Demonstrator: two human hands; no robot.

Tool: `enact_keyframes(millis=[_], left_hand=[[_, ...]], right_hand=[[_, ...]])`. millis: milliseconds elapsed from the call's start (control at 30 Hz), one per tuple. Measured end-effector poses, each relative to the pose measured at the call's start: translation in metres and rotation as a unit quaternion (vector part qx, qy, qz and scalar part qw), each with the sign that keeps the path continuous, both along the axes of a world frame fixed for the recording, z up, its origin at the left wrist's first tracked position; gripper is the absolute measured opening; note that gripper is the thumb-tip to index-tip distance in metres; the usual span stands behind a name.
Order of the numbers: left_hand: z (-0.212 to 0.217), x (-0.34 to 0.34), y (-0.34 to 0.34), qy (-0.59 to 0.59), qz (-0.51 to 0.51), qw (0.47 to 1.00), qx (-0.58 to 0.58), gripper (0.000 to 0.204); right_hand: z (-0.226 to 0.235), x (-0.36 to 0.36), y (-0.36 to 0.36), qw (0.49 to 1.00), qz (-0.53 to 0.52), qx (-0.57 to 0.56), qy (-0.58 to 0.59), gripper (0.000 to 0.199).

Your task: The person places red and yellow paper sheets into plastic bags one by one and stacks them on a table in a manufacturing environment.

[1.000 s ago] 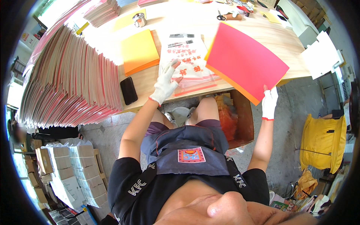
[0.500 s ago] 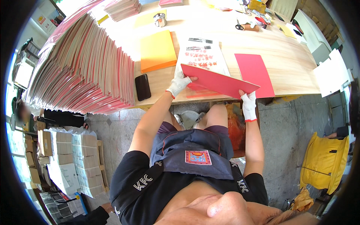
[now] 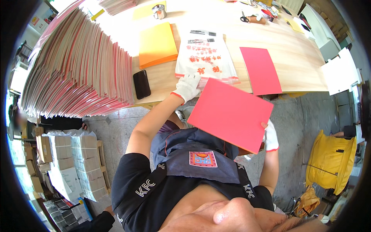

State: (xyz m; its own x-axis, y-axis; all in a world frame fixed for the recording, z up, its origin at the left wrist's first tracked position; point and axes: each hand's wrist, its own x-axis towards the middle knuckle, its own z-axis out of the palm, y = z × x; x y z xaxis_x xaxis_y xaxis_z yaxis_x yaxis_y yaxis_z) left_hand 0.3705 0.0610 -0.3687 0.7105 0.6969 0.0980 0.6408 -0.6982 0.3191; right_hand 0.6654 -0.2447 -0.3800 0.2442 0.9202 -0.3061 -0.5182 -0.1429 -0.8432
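I hold a big red card sheet [image 3: 231, 114] up in front of my chest, off the table. My left hand [image 3: 187, 87], in a white glove, grips its top corner with fingers closed on the edge. My right hand [image 3: 270, 136], also in a white glove, pinches the far lower edge; most of those fingers are hidden behind the sheet.

Just past my left fingers lies a clear bag with red print [image 3: 205, 58] on the wooden table [image 3: 297, 54]. Beyond my right fingers, further out on the table, lies a smaller red sheet [image 3: 261, 70]. To the left of my left fingers is a black phone [image 3: 142, 84], and past it an orange stack of paper [image 3: 156, 44]. Far to the left stands a very tall pile of red-edged sheets [image 3: 77, 65].

I think the sheet could bend or crease, because I hold it only at two spots and it is wide and thin. The gloves look smooth, so it might slip out and fall to the floor. If I swing it forward, its corner could catch the bag and push it.
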Motion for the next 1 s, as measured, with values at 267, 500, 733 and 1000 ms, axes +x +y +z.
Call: enact_keyframes(millis=[267,500,733,1000], left_hand=[[-0.055,-0.013,0.025,-0.045,-0.045,0.993,0.094,0.032],[-0.016,-0.019,0.015,-0.100,-0.018,0.992,0.069,0.021],[-0.003,-0.015,0.035,-0.272,-0.067,0.925,-0.256,0.035],[0.014,-0.016,0.011,-0.171,-0.055,0.978,-0.108,0.040]], right_hand=[[-0.015,-0.046,-0.021,0.992,-0.091,-0.024,0.084,0.052],[-0.014,-0.074,-0.013,0.967,-0.173,0.000,0.187,0.041],[-0.009,-0.086,0.005,0.953,-0.203,0.005,0.227,0.040],[-0.006,-0.105,0.017,0.973,-0.130,0.040,0.188,0.037]])
